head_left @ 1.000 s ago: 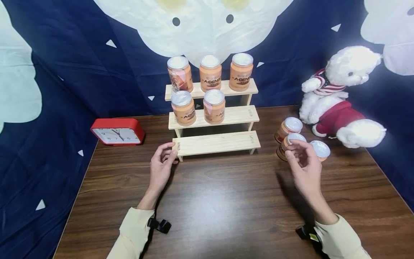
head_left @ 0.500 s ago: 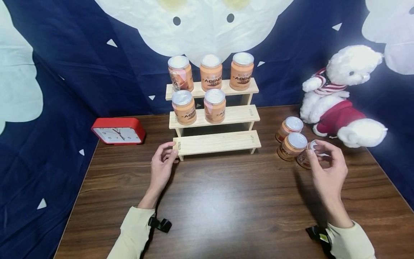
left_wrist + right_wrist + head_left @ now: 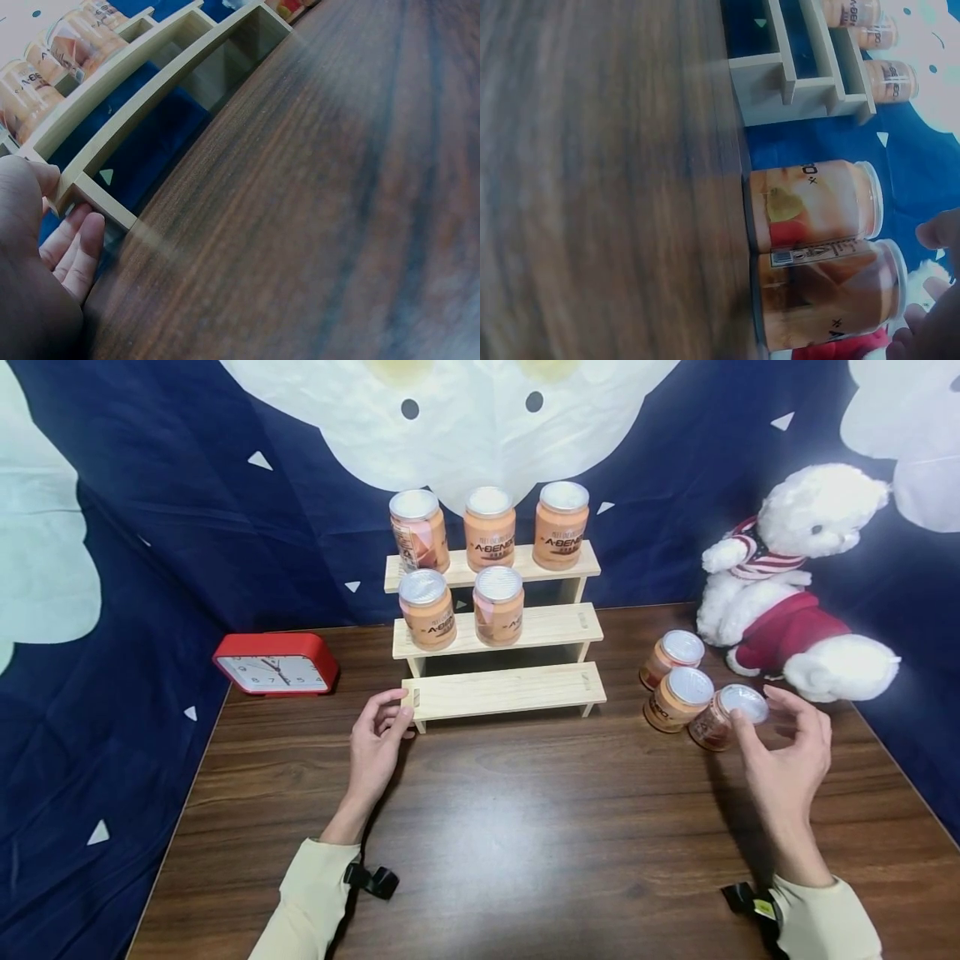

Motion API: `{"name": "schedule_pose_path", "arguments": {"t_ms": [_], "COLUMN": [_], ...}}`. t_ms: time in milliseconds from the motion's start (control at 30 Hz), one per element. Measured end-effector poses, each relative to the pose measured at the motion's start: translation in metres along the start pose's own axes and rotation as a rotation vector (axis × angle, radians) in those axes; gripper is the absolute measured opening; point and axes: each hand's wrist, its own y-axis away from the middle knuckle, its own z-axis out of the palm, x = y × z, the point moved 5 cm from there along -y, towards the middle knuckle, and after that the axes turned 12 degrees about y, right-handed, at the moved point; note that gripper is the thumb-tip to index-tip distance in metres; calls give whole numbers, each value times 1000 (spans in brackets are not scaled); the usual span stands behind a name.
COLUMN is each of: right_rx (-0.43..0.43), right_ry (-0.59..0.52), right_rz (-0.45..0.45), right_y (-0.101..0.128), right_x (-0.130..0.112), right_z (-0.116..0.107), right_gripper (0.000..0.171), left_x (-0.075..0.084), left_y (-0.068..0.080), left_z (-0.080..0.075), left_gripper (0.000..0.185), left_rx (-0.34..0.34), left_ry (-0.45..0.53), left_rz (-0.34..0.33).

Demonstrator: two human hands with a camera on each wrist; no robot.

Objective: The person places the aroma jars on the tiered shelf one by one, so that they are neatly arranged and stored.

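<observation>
1. Jar (image 3: 722,716) nearest the right hand (image 3: 787,760) stands tilted on the table (image 3: 525,843), to the right of the wooden stepped shelf (image 3: 498,635) and touching a second jar (image 3: 677,697); a third jar (image 3: 670,657) stands just behind.
2. It looks rigid, smooth and full, so probably weighty, slippery and breakable. The wide silver lid or the sides just under it look the safest hold.
3. Right-hand fingers (image 3: 738,718) curl loosely around the lid, thumb tip touching its rim; no firm clamp shows.
4. Left hand (image 3: 378,747) pinches the shelf's lowest left corner, thumb on top, fingers (image 3: 75,251) beneath.
</observation>
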Motion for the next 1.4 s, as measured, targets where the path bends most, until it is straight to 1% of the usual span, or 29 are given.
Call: {"name": "schedule_pose_path", "arguments": {"t_ms": [100,200,367,500,600,733,1067,1267,1400], "right_rx": [-23,-58,-126,-176,-191,-181,-117,-101,-60], "right_ry": [26,28,-22,-74,-109,-175,-356,-378,-499], "right_rz": [41,98,197,226,228,228,252,244,267], "right_y": [-1,-2,-3,-3,-3,-3,-3,-2,-3], "right_x": [6,13,24,29,29,31,34,30,30], "right_z": [1,4,10,16,19,21,23,22,20], "right_gripper": [48,52,56,58,58,57,52,50,49], "left_x": [0,1,1,2,2,2,0,-1,0], "left_y": [0,1,1,1,2,1,1,1,1], "left_z": [0,0,1,0,0,0,0,-1,0], "left_gripper": [30,30,30,29,29,30,29,30,30], "left_rx": [-1,-1,2,5,7,6,-1,4,1], "left_ry": [0,-5,-11,-9,-5,-6,-12,-13,-8], "left_rz": [-1,-4,-2,-1,-3,-5,-6,-11,-9]}}
